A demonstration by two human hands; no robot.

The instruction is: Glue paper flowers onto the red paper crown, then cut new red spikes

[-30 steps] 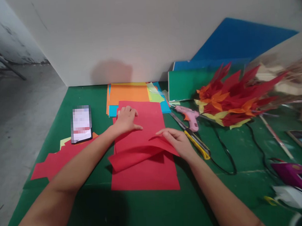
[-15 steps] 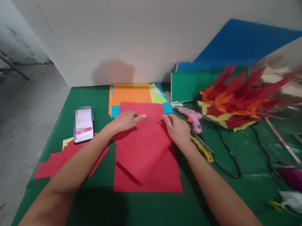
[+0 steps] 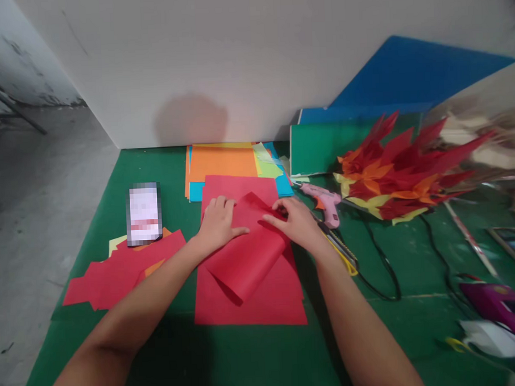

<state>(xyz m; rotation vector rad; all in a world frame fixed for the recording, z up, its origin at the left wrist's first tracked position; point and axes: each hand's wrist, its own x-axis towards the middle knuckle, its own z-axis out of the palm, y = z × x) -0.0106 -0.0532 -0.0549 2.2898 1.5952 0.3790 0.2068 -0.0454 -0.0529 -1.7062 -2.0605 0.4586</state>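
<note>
A folded sheet of red paper [image 3: 246,264] lies at a slant over a stack of red sheets [image 3: 269,306] on the green tabletop. Its near corner curls up a little. My left hand [image 3: 218,224] rests on the left part of the folded sheet, thumb stretched out and apart from the fingers. On the other side, my right hand [image 3: 293,219] pinches the sheet's right edge between thumb and fingers. Beyond the red stack, orange paper [image 3: 222,163] and other coloured sheets lie against the white wall.
Left of the stack are a phone [image 3: 144,215] and red paper pieces [image 3: 120,273]. On the right are a pink glue gun [image 3: 324,198], a yellow cutter knife [image 3: 341,249], a black cord [image 3: 382,267] and a red-orange paper flame bundle [image 3: 410,169].
Both hands have come nearer to me. My right hand has shifted from the far right edge onto the folded sheet, whose upper corner now lifts into a point.
</note>
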